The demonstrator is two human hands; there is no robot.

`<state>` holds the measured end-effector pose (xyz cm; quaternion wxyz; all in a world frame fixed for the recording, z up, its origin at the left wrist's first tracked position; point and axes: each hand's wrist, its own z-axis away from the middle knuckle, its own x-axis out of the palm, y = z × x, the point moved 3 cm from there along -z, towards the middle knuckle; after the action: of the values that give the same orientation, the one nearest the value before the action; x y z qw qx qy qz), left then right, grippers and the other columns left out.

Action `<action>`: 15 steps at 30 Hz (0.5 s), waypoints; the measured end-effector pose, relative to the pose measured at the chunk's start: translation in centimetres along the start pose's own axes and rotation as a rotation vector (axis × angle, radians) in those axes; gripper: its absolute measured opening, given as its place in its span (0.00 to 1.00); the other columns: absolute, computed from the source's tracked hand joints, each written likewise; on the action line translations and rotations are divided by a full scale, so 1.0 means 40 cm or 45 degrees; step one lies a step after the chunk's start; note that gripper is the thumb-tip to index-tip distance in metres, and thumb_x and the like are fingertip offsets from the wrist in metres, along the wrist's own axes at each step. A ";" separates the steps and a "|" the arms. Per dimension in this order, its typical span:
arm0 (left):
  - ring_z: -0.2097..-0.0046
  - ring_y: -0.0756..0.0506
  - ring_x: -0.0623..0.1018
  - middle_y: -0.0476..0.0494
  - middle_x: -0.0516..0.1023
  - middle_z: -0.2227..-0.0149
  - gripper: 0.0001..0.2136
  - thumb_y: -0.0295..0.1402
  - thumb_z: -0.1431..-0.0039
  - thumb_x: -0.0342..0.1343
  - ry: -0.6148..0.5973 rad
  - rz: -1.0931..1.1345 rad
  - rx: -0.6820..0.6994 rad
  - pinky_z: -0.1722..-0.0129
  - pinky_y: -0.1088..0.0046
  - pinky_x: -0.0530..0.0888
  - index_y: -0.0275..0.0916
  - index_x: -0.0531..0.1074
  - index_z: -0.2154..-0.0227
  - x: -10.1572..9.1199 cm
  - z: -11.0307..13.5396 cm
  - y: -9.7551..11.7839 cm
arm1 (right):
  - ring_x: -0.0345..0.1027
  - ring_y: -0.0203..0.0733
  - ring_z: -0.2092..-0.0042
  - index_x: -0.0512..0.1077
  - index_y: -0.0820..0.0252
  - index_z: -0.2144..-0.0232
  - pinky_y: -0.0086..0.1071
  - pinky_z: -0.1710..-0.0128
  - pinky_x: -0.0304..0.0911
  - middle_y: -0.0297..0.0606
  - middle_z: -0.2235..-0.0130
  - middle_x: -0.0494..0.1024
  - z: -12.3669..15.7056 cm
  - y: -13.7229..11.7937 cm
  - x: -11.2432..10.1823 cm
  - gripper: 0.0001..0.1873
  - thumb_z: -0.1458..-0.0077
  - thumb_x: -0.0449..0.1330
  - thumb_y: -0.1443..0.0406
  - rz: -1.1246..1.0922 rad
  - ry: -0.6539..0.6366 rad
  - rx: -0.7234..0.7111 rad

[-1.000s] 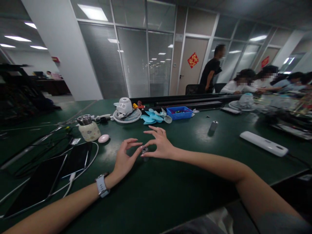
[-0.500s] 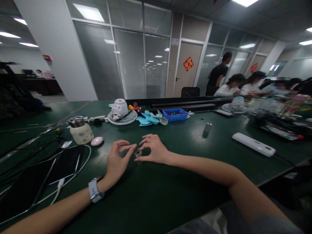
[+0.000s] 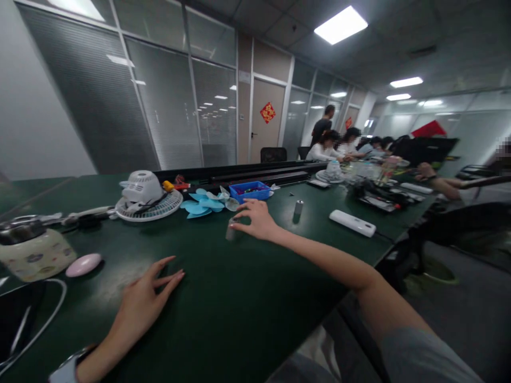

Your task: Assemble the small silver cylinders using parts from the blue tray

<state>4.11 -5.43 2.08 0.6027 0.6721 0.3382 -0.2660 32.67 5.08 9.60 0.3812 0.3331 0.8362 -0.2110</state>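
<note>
My right hand [image 3: 257,219] reaches over the green table with thumb and fingers curled round the upper end of a silvery cylinder that looks like a battery [image 3: 230,232]. The cylinder is blurred, so I cannot tell whether it touches the table. To the left and nearer me, my left hand [image 3: 143,295] holds nothing, its fingers stretched out and apart just over the tabletop. A second battery [image 3: 298,207] stands upright to the right of my right hand. Light-blue fan blades [image 3: 203,204] lie just beyond the held cylinder.
Behind are a blue tray [image 3: 250,191] of small parts and a white fan head on its grille [image 3: 149,207]. On the left sit a patterned flask [image 3: 38,255] and a pink oval object [image 3: 83,265]. A white power bar [image 3: 352,223] lies right; people sit farther along.
My hands have parted. The right one has moved away from me with the cylinder, while the left has drawn back and spread its fingers. The view has swung to the right.
</note>
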 end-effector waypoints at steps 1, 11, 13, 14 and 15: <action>0.55 0.33 0.80 0.40 0.83 0.58 0.34 0.57 0.50 0.49 0.000 -0.032 0.002 0.49 0.49 0.70 0.42 0.61 0.44 -0.001 -0.002 0.000 | 0.56 0.50 0.41 0.79 0.54 0.62 0.45 0.46 0.48 0.39 0.50 0.75 -0.002 0.067 -0.017 0.19 0.45 0.59 0.48 0.120 0.033 0.096; 0.52 0.30 0.78 0.42 0.84 0.61 0.28 0.56 0.50 0.50 0.051 -0.066 0.079 0.46 0.44 0.65 0.47 0.64 0.50 0.005 -0.016 -0.022 | 0.52 0.52 0.41 0.78 0.61 0.58 0.46 0.44 0.44 0.50 0.50 0.74 0.057 0.453 -0.029 0.18 0.40 0.56 0.55 0.711 0.002 0.689; 0.52 0.29 0.78 0.42 0.84 0.62 0.28 0.57 0.52 0.52 0.084 -0.025 0.084 0.48 0.42 0.66 0.47 0.66 0.52 0.006 -0.019 -0.026 | 0.52 0.52 0.41 0.78 0.62 0.58 0.46 0.44 0.44 0.50 0.50 0.74 0.071 0.468 -0.016 0.19 0.39 0.55 0.55 0.710 0.004 0.723; 0.52 0.29 0.78 0.41 0.84 0.63 0.28 0.57 0.53 0.53 0.095 -0.005 0.085 0.50 0.42 0.67 0.47 0.66 0.53 0.006 -0.020 -0.025 | 0.52 0.52 0.41 0.78 0.62 0.58 0.47 0.45 0.44 0.50 0.50 0.74 0.076 0.472 -0.011 0.19 0.39 0.54 0.55 0.709 0.006 0.737; 0.52 0.28 0.78 0.41 0.84 0.63 0.28 0.57 0.54 0.54 0.104 0.016 0.087 0.51 0.42 0.68 0.47 0.67 0.53 0.006 -0.019 -0.022 | 0.52 0.53 0.41 0.77 0.63 0.58 0.47 0.45 0.44 0.51 0.50 0.74 0.079 0.475 -0.008 0.20 0.39 0.54 0.55 0.709 0.007 0.749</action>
<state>3.53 -4.61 1.43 0.5666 0.7047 0.3491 -0.2461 48.02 16.13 6.00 0.3098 0.6422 0.6191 -0.3291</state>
